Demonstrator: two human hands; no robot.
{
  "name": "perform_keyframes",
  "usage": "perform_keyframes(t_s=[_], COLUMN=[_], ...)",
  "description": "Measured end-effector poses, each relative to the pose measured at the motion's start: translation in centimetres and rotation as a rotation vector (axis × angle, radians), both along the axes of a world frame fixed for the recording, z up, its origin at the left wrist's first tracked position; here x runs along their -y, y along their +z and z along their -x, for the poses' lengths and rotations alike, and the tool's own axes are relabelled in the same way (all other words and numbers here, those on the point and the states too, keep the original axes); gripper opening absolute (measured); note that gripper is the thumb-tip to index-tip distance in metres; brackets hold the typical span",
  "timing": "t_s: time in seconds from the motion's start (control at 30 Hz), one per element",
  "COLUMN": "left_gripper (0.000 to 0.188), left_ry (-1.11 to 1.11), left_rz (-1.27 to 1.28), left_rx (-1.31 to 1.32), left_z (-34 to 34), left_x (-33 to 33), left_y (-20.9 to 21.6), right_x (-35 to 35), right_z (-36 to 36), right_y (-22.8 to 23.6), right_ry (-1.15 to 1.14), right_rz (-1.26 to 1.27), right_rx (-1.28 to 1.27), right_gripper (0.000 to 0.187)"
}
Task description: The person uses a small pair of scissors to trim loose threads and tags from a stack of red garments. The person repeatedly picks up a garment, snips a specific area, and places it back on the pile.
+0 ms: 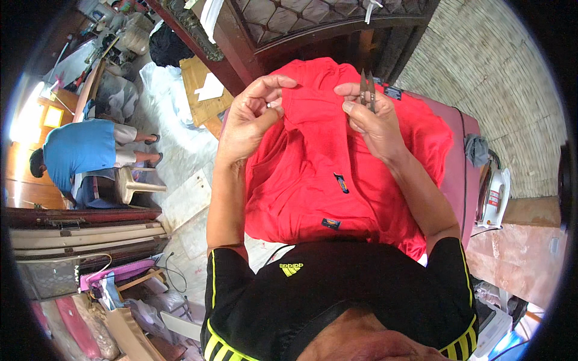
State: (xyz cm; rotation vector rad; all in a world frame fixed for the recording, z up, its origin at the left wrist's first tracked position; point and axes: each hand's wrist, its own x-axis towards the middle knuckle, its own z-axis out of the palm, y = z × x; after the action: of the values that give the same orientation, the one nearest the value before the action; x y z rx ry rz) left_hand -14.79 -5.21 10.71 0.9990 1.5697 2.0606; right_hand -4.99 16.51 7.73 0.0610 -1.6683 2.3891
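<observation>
A pile of bright red garments (301, 162) lies spread in front of me, with small dark labels (341, 183) showing on the cloth. My left hand (253, 117) is closed at the left edge of a raised red garment part (313, 105), thumb and index finger at the cloth. Thread snips (367, 90) stick up from my right hand (376, 123), blades pointing away from me. The thumb and index fingertip of that hand also meet at the right edge of the same cloth. The snips' lower end is hidden by the fingers.
The garments rest on a pink-covered table (466, 180). An iron (495, 195) stands at its right edge beside a grey rag (475, 150). A dark grille door (289, 24) rises behind. To the left, a person in blue (81, 150) bends near a plastic chair (127, 185).
</observation>
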Motion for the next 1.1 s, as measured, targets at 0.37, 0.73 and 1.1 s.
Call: perform_keyframes(t_s=[0.37, 0.73, 1.1], left_gripper=[0.05, 0.062, 0.048], left_ry=[-0.064, 0.138, -0.016], left_rz=[0.133, 0.275, 0.277], left_rx=[0.037, -0.418, -0.251], left_z=[1.6, 1.1, 4.6], left_x=[-0.4, -3.0, -1.8], left_y=[1.2, -1.0, -1.6], right_x=[-0.4, -1.8, -3.5], right_z=[0.4, 1.8, 2.5], right_y=[-0.4, -0.9, -1.4], right_ry=[0.025, 0.039, -0.001], right_rz=[0.049, 0.311, 0.324], right_rx=[0.019, 0.078, 0.103], right_gripper=[0.029, 0.026, 0.025])
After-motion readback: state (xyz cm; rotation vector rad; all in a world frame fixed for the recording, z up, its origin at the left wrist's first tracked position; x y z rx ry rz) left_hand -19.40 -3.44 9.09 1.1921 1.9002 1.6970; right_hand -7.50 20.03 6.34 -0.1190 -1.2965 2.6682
